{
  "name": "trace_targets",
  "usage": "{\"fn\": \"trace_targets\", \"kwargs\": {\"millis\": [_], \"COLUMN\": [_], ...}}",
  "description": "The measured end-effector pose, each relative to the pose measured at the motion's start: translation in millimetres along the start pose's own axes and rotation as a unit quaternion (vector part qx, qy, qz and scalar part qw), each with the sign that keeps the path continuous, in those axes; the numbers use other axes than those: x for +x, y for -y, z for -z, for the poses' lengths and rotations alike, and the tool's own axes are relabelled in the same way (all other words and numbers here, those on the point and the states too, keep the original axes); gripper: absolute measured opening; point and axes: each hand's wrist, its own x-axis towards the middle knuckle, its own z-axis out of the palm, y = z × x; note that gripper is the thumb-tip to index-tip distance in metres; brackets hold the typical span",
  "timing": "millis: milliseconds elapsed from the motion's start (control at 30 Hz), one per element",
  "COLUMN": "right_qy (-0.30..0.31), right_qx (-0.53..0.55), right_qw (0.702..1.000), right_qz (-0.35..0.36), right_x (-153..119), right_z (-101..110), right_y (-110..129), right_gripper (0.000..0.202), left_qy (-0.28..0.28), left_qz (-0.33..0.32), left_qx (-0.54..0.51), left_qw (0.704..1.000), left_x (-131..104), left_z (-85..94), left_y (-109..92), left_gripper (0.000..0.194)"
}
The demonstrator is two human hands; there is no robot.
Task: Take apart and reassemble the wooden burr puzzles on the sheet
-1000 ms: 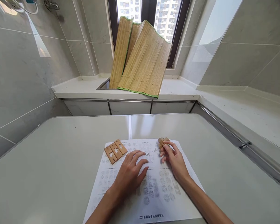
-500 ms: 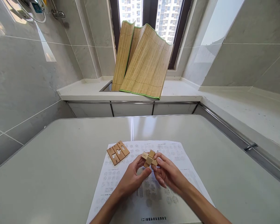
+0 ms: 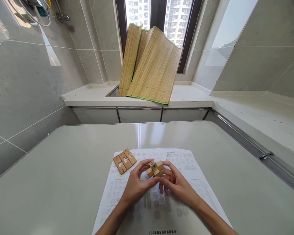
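Between my two hands is a small wooden burr puzzle (image 3: 155, 168) of interlocked pale blocks, with dark marks, one like a "G", on the block ends facing me. My left hand (image 3: 139, 181) grips it from the left, thumb along its near side and fingers behind. From the right, my right hand (image 3: 175, 181) holds it too, thumb and fingers against the blocks. Beyond my left hand lie several flat wooden plates (image 3: 124, 161) side by side, with cut-out slots and dark numerals. Under everything is a large white printed sheet (image 3: 117, 186) covered with small diagrams.
The sheet lies on a pale glossy table (image 3: 63, 176). Past its far edge runs a metal rail (image 3: 139, 108) under a white ledge (image 3: 93, 94). A folded bamboo mat (image 3: 154, 65) leans there against the window. Tiled walls stand on both sides.
The wooden puzzle has been turned between my hands, so lettered block ends now face me. My right fingers have shifted around it. The plates and sheet stay in place.
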Motion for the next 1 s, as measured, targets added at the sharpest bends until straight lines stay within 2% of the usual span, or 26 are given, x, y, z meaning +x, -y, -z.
{"fn": "trace_targets", "kwargs": {"millis": [167, 367, 700, 867, 1000], "right_qy": [-0.053, -0.045, -0.053, -0.021, 0.032], "right_qx": [-0.028, -0.034, -0.054, -0.009, 0.028], "right_qw": [0.998, 0.998, 0.997, 1.0, 0.999], "right_qz": [0.015, 0.021, 0.018, 0.019, 0.008], "right_x": [1, 0, -2, -2, -2], "right_z": [-4, 0, -1, -2, -2], "right_y": [-8, -17, -10, -6, 1], "right_gripper": [0.054, 0.052, 0.053, 0.053, 0.055], "left_qy": [-0.016, -0.024, 0.008, 0.011, 0.058], "left_qz": [-0.027, -0.041, -0.024, -0.034, -0.042], "left_qx": [0.036, 0.058, 0.08, 0.07, -0.028], "left_qw": [0.999, 0.997, 0.996, 0.997, 0.997], "left_x": [-1, -3, -4, -3, -2], "left_z": [-1.9, -3.6, 1.2, 3.3, 6.4], "left_y": [-1, 0, -6, -5, 1], "left_gripper": [0.064, 0.065, 0.065, 0.066, 0.072]}}
